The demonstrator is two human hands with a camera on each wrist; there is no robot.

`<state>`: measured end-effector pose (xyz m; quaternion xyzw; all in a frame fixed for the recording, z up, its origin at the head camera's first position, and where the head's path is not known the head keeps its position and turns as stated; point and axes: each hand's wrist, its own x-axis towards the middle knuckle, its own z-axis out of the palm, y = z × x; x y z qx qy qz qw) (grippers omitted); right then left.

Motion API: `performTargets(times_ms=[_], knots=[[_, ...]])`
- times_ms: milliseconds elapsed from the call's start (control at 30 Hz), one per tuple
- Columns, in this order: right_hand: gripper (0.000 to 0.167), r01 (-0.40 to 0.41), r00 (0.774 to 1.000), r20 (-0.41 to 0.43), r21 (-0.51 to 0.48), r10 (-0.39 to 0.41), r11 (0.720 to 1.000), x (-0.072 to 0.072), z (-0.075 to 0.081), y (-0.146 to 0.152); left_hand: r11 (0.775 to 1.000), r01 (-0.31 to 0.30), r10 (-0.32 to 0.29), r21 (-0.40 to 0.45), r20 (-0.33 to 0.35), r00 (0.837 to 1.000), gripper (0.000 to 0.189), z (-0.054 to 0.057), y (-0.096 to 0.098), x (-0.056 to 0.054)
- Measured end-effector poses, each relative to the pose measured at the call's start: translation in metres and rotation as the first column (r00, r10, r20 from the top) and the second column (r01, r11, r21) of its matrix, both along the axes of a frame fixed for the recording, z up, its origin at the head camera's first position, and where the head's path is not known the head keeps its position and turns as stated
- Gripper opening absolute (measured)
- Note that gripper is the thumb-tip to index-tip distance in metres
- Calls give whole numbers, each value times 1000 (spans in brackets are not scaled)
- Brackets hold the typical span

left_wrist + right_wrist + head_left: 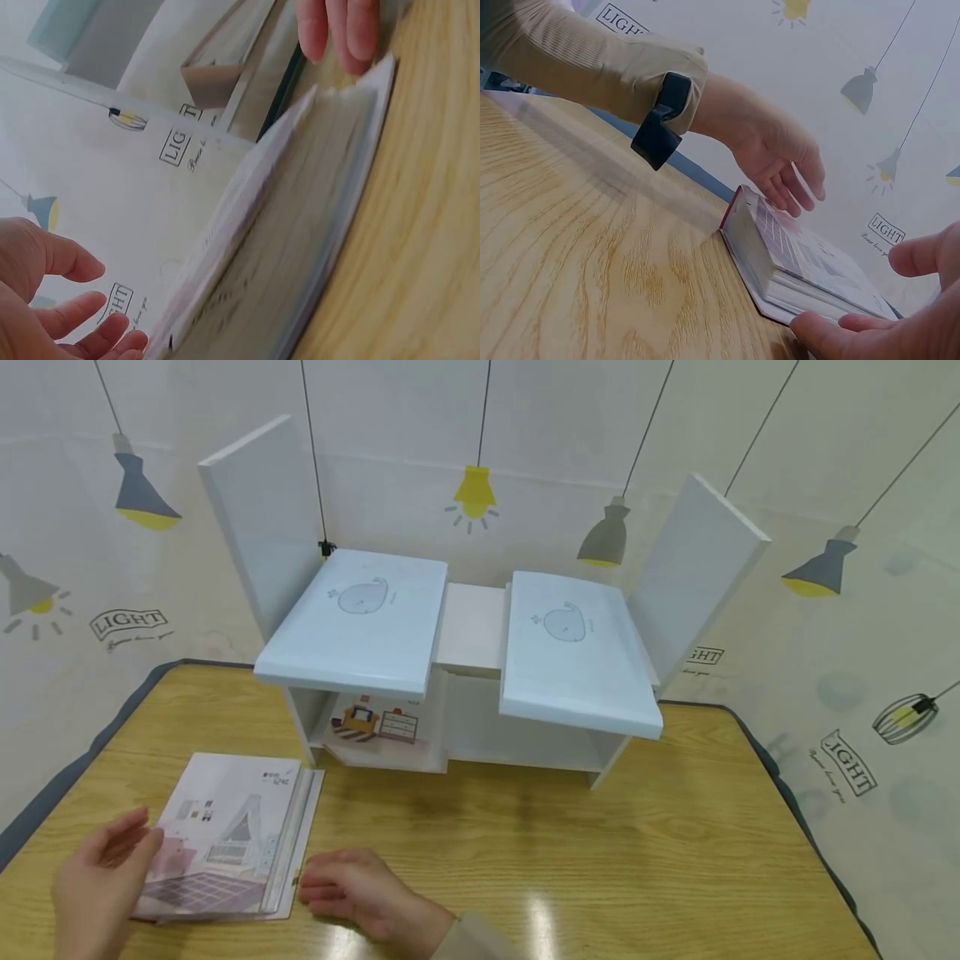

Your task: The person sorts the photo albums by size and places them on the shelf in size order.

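Note:
A thick book (225,835) lies flat at the front left of the table, with a printed room scene on its upper face. Loosely bent and holding nothing, the fingers of my left hand (105,881) hover at the book's left edge. My right hand (367,893) rests on its side by the book's right edge, fingertips right at the cover. The right wrist view shows the book (799,259) between both hands, with my left hand (776,154) above its far end. The left wrist view shows the thick page block (292,217) edge-on.
Behind the book stands a white shelf unit (472,627) with two pale blue whale-print panels (360,618) on top and upright side boards (262,518). A picture sheet (382,727) sits in its left compartment. A lamp-print sheet (405,502) surrounds the wooden table (660,843).

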<state>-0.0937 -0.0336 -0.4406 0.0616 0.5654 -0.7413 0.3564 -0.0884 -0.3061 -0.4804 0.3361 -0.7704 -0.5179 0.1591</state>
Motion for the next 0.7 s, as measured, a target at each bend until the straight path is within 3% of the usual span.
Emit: performTargets(times_ms=[100,167,267,367,500,700], knots=[[23,-4,1000,14,0,4,1000,0,-1,-2,995,32,-22,-94,109,994,45,19,6,7],[23,-4,1000,26,1,4,1000,0,-1,-3,987,83,-54,-139,195,979,49,32,11,11],[25,-2,999,43,-7,3,1000,-1,0,-4,973,151,-93,-176,303,949,49,42,14,14],[27,-4,998,65,-18,5,1000,-1,1,-4,965,186,-110,-186,357,928,45,43,14,15],[29,15,996,89,-56,-10,998,-2,0,-4,956,234,-143,-180,409,901,46,35,7,16],[24,85,986,149,-78,-73,993,-1,-1,-6,952,291,-207,-95,500,841,64,21,-6,15]])
